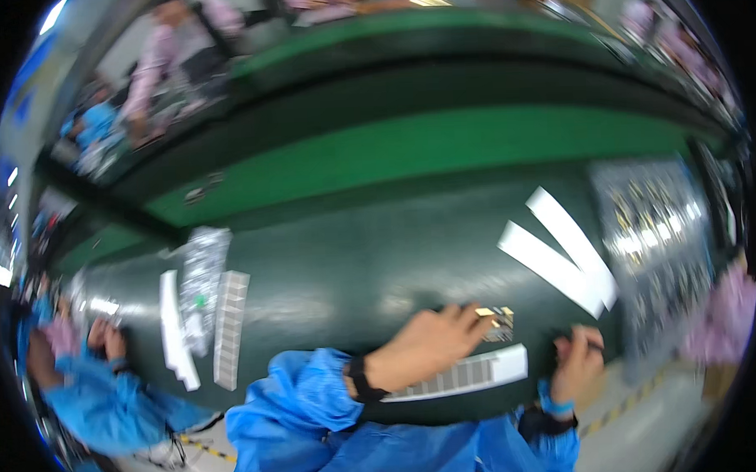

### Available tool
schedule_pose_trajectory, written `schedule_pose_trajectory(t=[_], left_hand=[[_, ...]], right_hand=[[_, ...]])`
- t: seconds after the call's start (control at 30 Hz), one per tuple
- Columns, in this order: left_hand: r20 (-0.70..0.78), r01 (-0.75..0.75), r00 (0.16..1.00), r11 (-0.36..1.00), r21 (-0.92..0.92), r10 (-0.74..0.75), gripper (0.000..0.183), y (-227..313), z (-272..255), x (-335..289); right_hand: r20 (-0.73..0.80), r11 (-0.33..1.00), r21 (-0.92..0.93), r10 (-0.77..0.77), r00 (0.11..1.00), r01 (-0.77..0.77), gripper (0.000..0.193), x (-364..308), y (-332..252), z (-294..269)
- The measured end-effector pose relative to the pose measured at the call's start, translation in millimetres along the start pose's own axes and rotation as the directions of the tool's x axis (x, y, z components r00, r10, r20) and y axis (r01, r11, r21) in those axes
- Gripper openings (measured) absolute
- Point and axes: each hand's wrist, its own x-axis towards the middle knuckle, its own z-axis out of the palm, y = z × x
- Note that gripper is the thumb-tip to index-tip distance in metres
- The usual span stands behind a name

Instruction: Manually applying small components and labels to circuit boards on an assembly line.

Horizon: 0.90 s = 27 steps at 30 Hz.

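Note:
My left hand (428,344) reaches across the dark green table, its fingertips at the left edge of a small flat gold-and-black part (499,325). The fingers look closed on that edge, though blur softens the contact. Just below lies a white strip with grey rectangles (466,376), partly covered by my left hand and wrist. To the right, my right hand (577,364) is closed, fingers curled together. Something dark shows at its fingertips, too blurred to name. Both my sleeves are blue, with a black band on the left wrist.
Two white strips (562,254) lie fanned at the right, beside clear plastic trays of small gold parts (652,218). At the left are a clear plastic bag (205,284), another grey-celled strip (230,328) and white strips (176,330). A co-worker in blue (109,395) sits far left.

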Motion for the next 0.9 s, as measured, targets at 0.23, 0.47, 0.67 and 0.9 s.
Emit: schedule_pose_trajectory(t=[0.23, 0.47, 0.67, 0.9], left_hand=[[0.069, 0.114, 0.991, 0.991, 0.069, -0.118, 0.047, 0.0, -6.7, -1.5], [-0.021, 0.226, 0.974, 0.97, 0.087, -0.225, 0.042, -84.4, -58.4, 33.6], [-0.217, 0.375, 0.913, 0.92, 0.115, -0.345, 0.037, -226.5, -67.9, 45.3], [-0.23, 0.252, 0.95, 0.954, 0.165, -0.211, 0.044, -174.0, -56.5, 38.4]], right_hand=[[0.064, 0.993, -0.016, -0.119, 0.991, 0.12, 0.021, -3.5, 29.4, -29.9], [0.04, 0.983, 0.056, -0.176, 0.984, 0.174, 0.018, 0.4, 38.7, -25.6], [0.109, 0.988, 0.131, -0.09, 0.99, 0.076, 0.013, -15.6, 17.0, -21.2], [0.084, 0.977, 0.173, -0.138, 0.987, 0.122, 0.015, -22.1, 19.2, -25.1]])
